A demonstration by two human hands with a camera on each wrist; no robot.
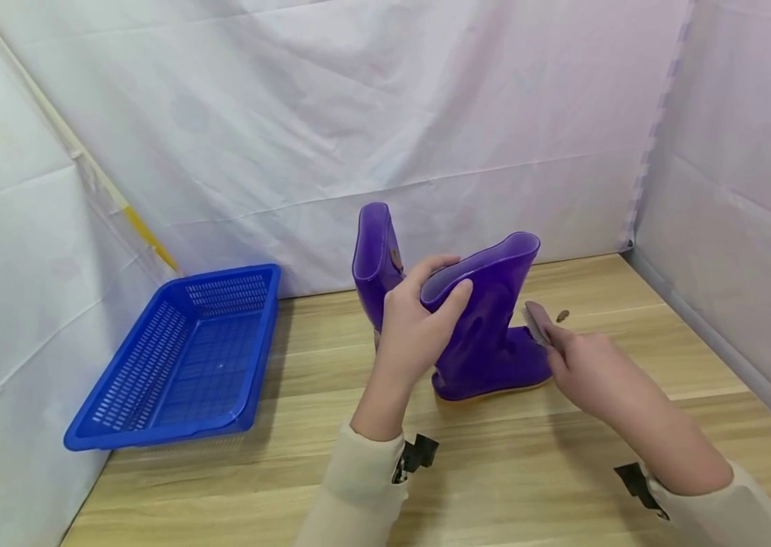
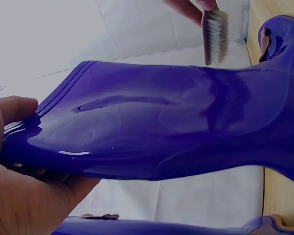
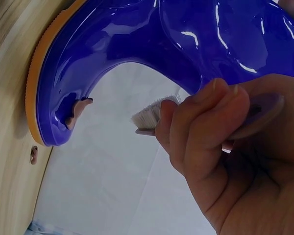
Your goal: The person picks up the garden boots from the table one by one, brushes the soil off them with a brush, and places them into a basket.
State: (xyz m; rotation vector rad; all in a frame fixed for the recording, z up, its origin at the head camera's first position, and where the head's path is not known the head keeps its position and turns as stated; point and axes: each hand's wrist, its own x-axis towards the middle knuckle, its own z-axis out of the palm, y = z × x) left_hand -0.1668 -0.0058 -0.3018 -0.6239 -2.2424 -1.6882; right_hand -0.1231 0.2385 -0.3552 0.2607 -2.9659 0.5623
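Observation:
A purple rain boot [image 1: 488, 334] with an orange sole stands on the wooden table. My left hand [image 1: 415, 327] grips its top rim, thumb on the near side. In my right hand [image 1: 600, 372] is a small brush [image 1: 537, 320] with pale bristles, held by its handle just above the boot's foot. The right wrist view shows the bristles [image 3: 154, 111] apart from the boot's surface. A brown mud-like lump [image 3: 79, 112] sticks to the toe. Behind my left hand stands a second purple boot [image 1: 371, 262], partly hidden, with a brown patch [image 1: 396, 259] on its shaft.
To the left sits a blue plastic basket [image 1: 200, 372] with slotted walls. A small brown piece [image 1: 563, 314] lies on the table [image 1: 330, 471] beyond the brush. White cloth [image 1: 330, 114] hangs at the back and both sides.

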